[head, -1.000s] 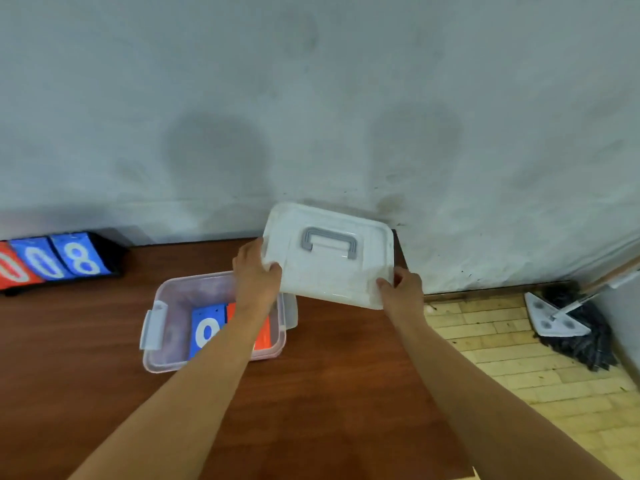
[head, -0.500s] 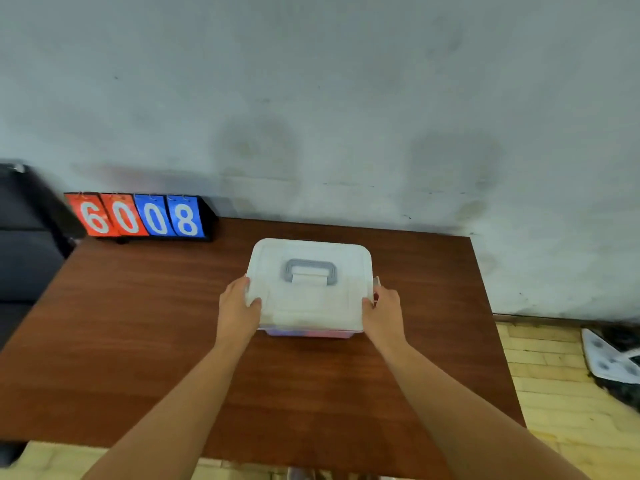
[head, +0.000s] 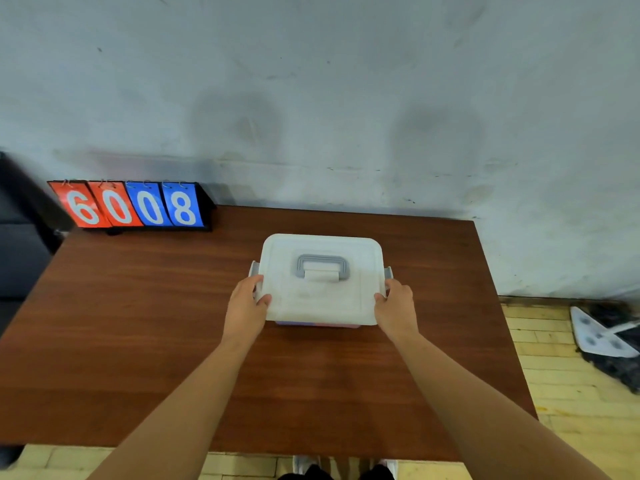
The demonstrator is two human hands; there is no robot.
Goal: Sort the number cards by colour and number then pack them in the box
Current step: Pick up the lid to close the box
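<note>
- box [head: 317, 323] sits on table [head: 138, 323], white lid [head: 322, 303] on top of box.
- L hand [head: 246, 306] grips lid at box's left edge, thumb on top.
- R hand [head: 396, 308] grips lid at box's right edge.
- number stand [head: 128, 206], reads 6008, behind-left of box.

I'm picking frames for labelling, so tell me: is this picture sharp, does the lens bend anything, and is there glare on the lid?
Head view: the lid, left hand and right hand are sharp and the number board reads clearly; the mop at the right edge is smeared; the wide lens splays the table outward; light is soft, no glare on the lid.
</note>
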